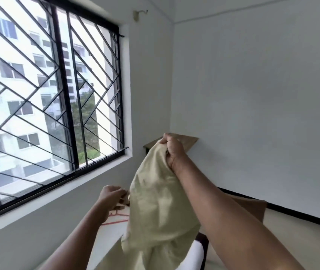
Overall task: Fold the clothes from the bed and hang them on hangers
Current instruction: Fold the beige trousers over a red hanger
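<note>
A pale beige garment (161,203) hangs in front of me, lifted off the bed. My right hand (172,150) grips its top edge in a fist, raised high near the room's corner. Lower and to the left, my left hand (112,197) pinches the garment's left edge, fingers curled on the cloth. The lower end of the garment drops out of view at the bottom. A red hanger (116,221) lies on the bed's white surface (106,238), partly hidden behind the garment and my left forearm.
A large window with a black grille (48,94) fills the left wall. A brown headboard corner (186,142) shows behind my right hand. The white wall (252,84) stands at right, with a black skirting strip (291,211) low down and a brown board (256,209) below my right arm.
</note>
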Available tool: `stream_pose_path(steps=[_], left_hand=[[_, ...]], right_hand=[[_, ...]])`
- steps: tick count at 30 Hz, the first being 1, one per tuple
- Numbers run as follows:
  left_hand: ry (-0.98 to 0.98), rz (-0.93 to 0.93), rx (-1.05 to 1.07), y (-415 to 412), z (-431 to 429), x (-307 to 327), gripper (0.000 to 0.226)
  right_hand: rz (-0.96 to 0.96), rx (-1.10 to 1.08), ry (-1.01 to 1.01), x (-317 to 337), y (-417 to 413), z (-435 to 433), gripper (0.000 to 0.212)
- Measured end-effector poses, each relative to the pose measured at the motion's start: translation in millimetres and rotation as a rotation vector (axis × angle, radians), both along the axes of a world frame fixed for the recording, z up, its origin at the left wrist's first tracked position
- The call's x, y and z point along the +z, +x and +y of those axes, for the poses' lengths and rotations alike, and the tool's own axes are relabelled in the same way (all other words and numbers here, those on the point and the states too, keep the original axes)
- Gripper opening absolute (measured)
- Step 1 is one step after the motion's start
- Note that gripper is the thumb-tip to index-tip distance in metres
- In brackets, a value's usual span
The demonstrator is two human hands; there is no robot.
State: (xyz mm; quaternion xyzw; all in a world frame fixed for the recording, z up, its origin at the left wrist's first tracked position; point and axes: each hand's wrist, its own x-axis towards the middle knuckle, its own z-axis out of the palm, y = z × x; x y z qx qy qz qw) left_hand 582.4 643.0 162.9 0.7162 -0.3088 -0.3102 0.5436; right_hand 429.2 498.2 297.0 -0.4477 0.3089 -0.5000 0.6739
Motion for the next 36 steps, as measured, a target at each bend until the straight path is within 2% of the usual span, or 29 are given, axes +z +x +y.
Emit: stream_pose_path(steps=[2, 6, 8, 12, 14, 17, 20, 21, 23, 24, 27, 28, 29, 31, 32, 34, 36], left_hand=[[-0.031, 0.044, 0.033, -15, 14, -1, 0.018], [0.085, -0.013, -0.144, -61, 51, -14, 0.024], [0.13, 0.008, -0.246, -89, 72, -22, 0.049], [0.179, 0.089, -0.377, -123, 111, -34, 0.115], [0.196, 0.164, -0.349, -130, 130, -39, 0.128], [0.237, 0.318, -0.29, -130, 165, -48, 0.102], [0.106, 0.611, -0.265, -122, 201, -48, 0.072], [0.072, 0.624, -0.253, -119, 215, -43, 0.06], [0.057, 0.544, -0.248, -104, 246, -34, 0.035], [0.057, 0.522, -0.235, -92, 264, -34, 0.031], [0.06, 0.386, -0.161, -55, 303, -21, 0.058], [0.051, 0.351, -0.138, -45, 312, -15, 0.06], [0.028, 0.321, -0.124, -39, 320, -5, 0.055], [-0.069, 0.26, -0.115, -41, 328, 25, 0.025], [-0.14, 0.246, -0.111, -47, 334, 43, 0.014], [-0.262, 0.206, -0.084, -63, 330, 77, 0.019], [-0.338, 0.134, -0.089, -87, 324, 106, 0.025]], right_hand=[[-0.029, 0.009, 0.048, -10, -23, 6, 0.018], [-0.079, -0.003, 0.137, -32, -54, 37, 0.029], [-0.105, 0.013, 0.147, -38, -62, 61, 0.03], [-0.08, 0.033, 0.134, -32, -79, 110, 0.034], [-0.093, 0.056, 0.132, -17, -90, 132, 0.036], [-0.106, 0.062, 0.059, 14, -104, 168, 0.044], [-0.115, -0.023, -0.037, 31, -116, 205, 0.064], [-0.106, -0.07, -0.058, 32, -122, 217, 0.06], [-0.045, -0.158, -0.061, 29, -132, 243, 0.038], [-0.015, -0.194, -0.054, 25, -138, 256, 0.031], [0.165, -0.316, -0.023, 5, -163, 283, 0.025], [0.218, -0.345, 0.003, -6, -171, 289, 0.024], [0.299, -0.373, 0.01, -17, -179, 298, 0.023], [0.463, -0.394, -0.043, -41, -193, 307, 0.021], [0.551, -0.377, -0.09, -51, -196, 312, 0.017], [0.719, -0.249, -0.163, -61, -192, 327, 0.011], [0.818, -0.034, -0.211, -55, -176, 357, 0.022]])
